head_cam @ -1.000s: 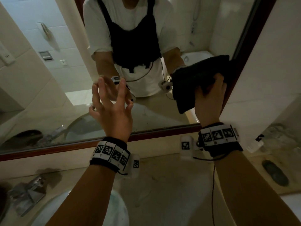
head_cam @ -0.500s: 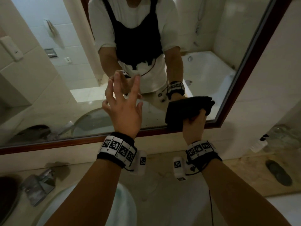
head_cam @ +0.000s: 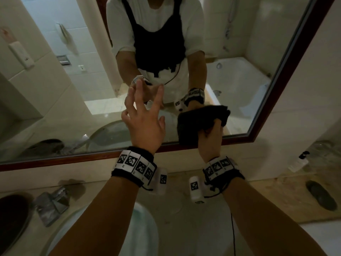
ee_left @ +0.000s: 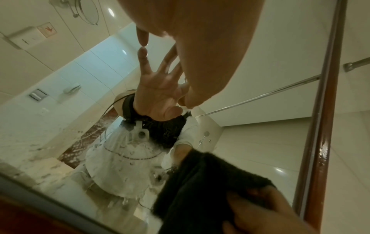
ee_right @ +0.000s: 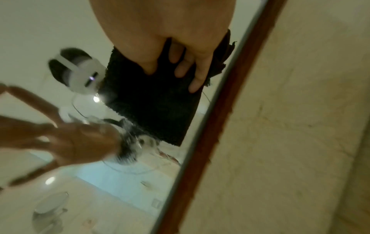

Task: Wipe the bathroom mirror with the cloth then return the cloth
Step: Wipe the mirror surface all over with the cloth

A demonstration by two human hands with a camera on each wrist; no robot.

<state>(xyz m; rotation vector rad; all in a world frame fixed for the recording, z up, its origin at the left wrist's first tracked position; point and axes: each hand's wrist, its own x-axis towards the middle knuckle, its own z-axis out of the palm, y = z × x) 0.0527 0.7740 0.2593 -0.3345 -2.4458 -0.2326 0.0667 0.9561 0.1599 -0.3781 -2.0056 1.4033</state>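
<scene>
Right now the right hand (head_cam: 209, 140) grips a bunched black cloth (head_cam: 201, 121) against the mirror (head_cam: 55, 100), near its lower right corner by the reddish-brown frame (head_cam: 265, 119). Left of the cloth, the left hand (head_cam: 145, 124) is spread wide, fingertips (ee_left: 142, 38) on the glass.

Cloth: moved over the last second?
Yes. The cloth in the right hand went down the mirror's right frame to its bottom corner.
</scene>
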